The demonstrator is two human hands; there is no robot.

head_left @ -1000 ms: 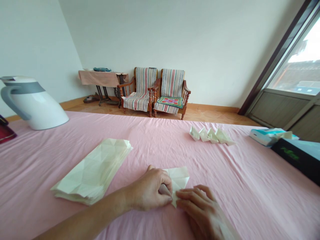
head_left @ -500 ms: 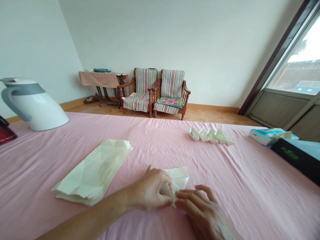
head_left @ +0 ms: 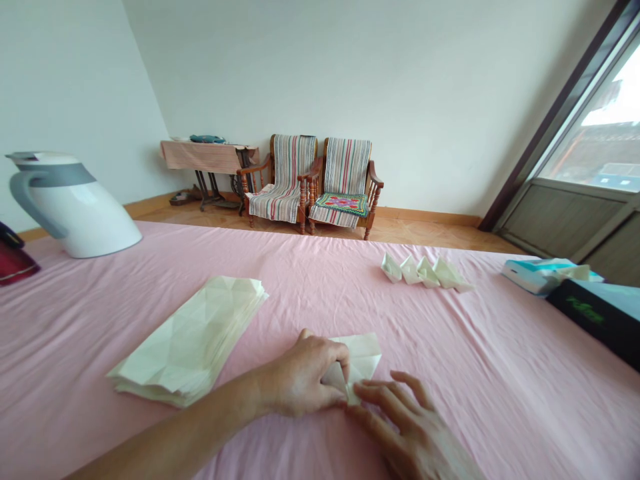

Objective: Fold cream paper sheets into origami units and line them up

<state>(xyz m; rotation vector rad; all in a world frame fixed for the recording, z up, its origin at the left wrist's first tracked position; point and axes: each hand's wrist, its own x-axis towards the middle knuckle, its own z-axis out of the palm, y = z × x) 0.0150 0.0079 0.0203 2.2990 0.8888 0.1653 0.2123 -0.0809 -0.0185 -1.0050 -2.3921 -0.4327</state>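
Note:
A partly folded sheet of cream paper [head_left: 364,355] lies on the pink tablecloth [head_left: 310,287] near the front edge. My left hand [head_left: 300,379] pinches a raised flap at the sheet's near corner, fingers closed on it. My right hand [head_left: 405,420] lies beside it with its fingers stretched flat, their tips pressing the same corner down. A stack of creased cream sheets [head_left: 193,340] rests to the left of my hands. Several finished paper boats [head_left: 425,272] stand in a row farther back on the right.
A white and grey kettle [head_left: 70,203] stands at the far left, with a dark red object [head_left: 15,261] at the left edge. A teal tissue box [head_left: 543,275] and a black box [head_left: 597,317] sit at the right. Two striped armchairs [head_left: 315,183] stand beyond the table.
My right hand has slid slightly toward me and lies flatter on the paper's corner. The left hand keeps its pinch. The view has shifted a little.

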